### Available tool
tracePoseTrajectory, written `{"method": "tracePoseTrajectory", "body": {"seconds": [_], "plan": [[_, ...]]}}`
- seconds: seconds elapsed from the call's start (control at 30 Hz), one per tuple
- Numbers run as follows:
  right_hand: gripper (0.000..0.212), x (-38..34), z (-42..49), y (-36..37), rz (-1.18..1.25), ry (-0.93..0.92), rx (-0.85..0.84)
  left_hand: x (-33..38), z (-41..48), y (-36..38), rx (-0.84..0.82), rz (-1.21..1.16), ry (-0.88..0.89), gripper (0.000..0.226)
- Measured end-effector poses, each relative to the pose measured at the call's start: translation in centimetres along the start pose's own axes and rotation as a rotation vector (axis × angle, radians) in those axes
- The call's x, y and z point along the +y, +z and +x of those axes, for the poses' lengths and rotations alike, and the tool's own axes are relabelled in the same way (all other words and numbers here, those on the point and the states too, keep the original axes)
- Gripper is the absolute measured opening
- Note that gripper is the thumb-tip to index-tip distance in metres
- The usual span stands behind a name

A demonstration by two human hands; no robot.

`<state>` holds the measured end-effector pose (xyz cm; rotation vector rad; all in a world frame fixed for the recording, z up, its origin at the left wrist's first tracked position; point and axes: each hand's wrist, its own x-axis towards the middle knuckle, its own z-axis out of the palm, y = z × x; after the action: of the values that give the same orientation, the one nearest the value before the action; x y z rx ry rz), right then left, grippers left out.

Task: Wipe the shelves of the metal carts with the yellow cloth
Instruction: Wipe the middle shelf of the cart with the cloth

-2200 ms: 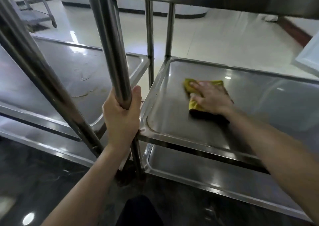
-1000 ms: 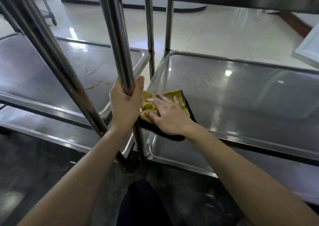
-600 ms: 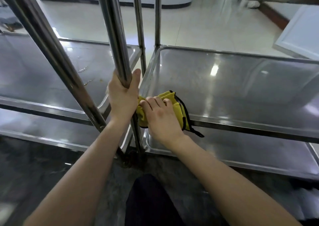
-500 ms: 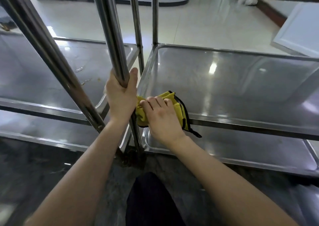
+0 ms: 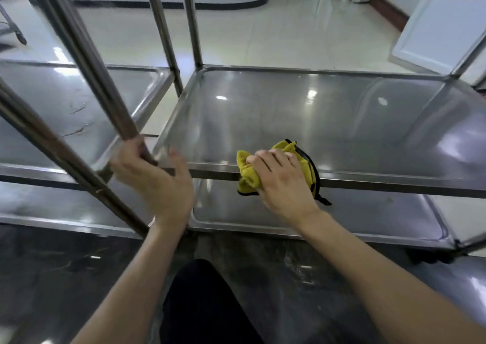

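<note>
A person's two bare hands sit in the middle of the head-camera view, the left hand (image 5: 155,183) softened by motion blur and the right hand (image 5: 284,183) sharp enough to show knuckles, tendons and short-trimmed fingernails. Both the bare left forearm (image 5: 126,278) and the bare right forearm (image 5: 381,270) are uncovered along the whole stretch in view, from the wrists to the lower edge of the picture. Between them, at bottom centre, shows a rounded knee clad in plain black, matte fabric (image 5: 205,304), its weave and seams too dark to make out.
</note>
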<state>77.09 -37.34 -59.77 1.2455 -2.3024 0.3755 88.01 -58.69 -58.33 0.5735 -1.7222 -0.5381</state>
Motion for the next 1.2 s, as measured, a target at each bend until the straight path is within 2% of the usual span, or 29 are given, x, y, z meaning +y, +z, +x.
{"method": "tracePoseTrajectory", "body": {"seconds": [0.1,0.2,0.4,0.5,0.63,0.73,0.83,0.9,1.1,1.2], "plan": [[0.046,5.1,-3.6,-2.4,-0.009,0.014,-0.013,4.8,-5.1,2.4,-0.337,0.037,0.233,0.036],[0.045,11.5,-7.8,-5.4,-0.049,0.036,-0.029,10.6,-8.3,6.6,-0.591,-0.008,0.343,0.027],[0.049,24.6,-17.2,-12.1,-0.058,0.188,-0.101,22.1,-12.2,15.5,-0.852,0.015,0.506,0.026],[0.043,31.2,-22.2,-15.7,-0.063,0.311,-0.13,28.0,-14.6,19.5,-0.953,0.05,0.577,0.028],[0.047,37.8,-26.8,-20.1,-0.086,0.51,-0.159,32.6,-17.1,23.3,-1.056,0.087,0.664,0.042],[0.043,37.4,-26.6,-20.1,-0.123,0.613,-0.132,32.5,-18.2,24.3,-1.09,0.102,0.647,0.052],[0.042,35.4,-25.0,-18.3,-0.142,0.778,-0.047,31.8,-18.5,24.3,-1.105,0.104,0.641,0.053],[0.04,35.6,-23.7,-17.9,-0.139,0.868,-0.105,31.6,-18.6,24.3,-1.14,0.102,0.674,0.055],[0.045,43.7,-17.0,-15.7,-0.154,0.885,-0.289,31.4,-18.6,24.7,-1.173,0.082,0.669,0.059],[0.045,48.1,-11.8,-14.1,-0.087,0.91,-0.341,31.6,-18.5,24.6,-1.158,0.088,0.66,0.059]]}}
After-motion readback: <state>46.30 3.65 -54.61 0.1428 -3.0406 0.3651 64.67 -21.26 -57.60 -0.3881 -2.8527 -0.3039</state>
